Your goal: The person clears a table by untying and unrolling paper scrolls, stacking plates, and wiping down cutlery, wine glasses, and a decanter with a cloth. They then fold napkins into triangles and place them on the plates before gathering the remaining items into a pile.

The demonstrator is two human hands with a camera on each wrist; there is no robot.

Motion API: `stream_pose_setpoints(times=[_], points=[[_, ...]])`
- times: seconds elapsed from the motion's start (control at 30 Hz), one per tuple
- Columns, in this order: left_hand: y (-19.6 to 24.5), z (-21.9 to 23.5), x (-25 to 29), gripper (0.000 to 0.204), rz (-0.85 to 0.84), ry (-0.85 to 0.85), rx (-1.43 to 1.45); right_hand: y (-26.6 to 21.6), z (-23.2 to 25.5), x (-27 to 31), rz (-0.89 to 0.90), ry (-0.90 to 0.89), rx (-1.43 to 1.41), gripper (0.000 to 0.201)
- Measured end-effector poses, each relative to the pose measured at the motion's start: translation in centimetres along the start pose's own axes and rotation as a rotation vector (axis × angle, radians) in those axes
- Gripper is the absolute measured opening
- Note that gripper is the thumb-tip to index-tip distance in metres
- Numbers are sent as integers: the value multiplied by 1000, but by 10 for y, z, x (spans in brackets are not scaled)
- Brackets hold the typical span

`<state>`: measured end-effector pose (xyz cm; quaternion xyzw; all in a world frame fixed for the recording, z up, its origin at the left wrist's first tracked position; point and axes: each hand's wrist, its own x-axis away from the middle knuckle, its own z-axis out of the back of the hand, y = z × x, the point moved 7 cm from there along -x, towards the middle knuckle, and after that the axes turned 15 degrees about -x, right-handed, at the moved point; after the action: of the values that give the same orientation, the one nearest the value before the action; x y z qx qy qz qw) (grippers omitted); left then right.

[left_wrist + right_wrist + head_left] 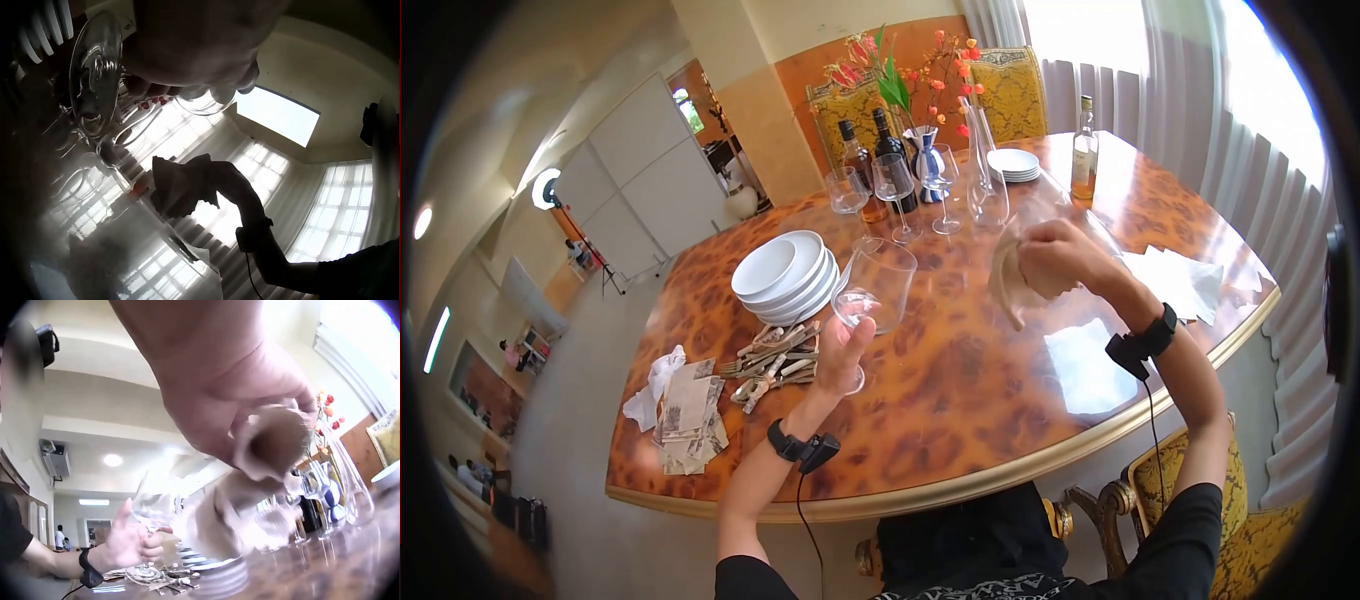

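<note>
At the upper left of the frame a lamp (547, 188) glows on its stand. Down at the lower left of the table I see a crumpled white tissue (662, 385) touching some printed napkins (692, 420), then a heap of cutlery (775, 365) just beside a stack of plates (780, 275).

Left of centre, the person's left hand (842, 355) has its fingers curled round the stem of a wine glass (892, 288). It's clear of the table, bowl up and foot below the fist.

Behind it, at the top middle, three more glasses (893, 178) stand near two dark bottles (884, 135) and a blue-and-white vase (920, 150) of red and orange flowers (964, 70). A tall decanter (986, 195) comes next.

Right of centre, the right hand (1060, 260) is clenched on a beige cloth (1007, 278), which hangs bunched and blurred, well apart from the held glass. Beyond it are small plates (1013, 167), then a bottle (1084, 158) of amber liquid at the upper right. White sheets (1180, 285) lie near the right edge of the table (960, 430), with pale curtains (1170, 110) behind.
</note>
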<state>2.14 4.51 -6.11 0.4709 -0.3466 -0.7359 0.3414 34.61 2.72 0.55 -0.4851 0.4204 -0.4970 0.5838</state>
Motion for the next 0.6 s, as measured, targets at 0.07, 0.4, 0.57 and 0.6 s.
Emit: stream_pose_setpoints(times=[0.07,0.4,0.57,0.6], points=[[4,7,3,66,-8,-1,-16,6,7,-11,152,21,-185,22],[25,-2,15,79,41,-286,-191,-24,-69,21,455,-198,-182,23],[42,-2,18,74,-63,-204,-52,-47,-137,60,973,-669,486,40],[38,0,20,73,-2,-308,-67,-50,-139,63,975,-670,486,40]])
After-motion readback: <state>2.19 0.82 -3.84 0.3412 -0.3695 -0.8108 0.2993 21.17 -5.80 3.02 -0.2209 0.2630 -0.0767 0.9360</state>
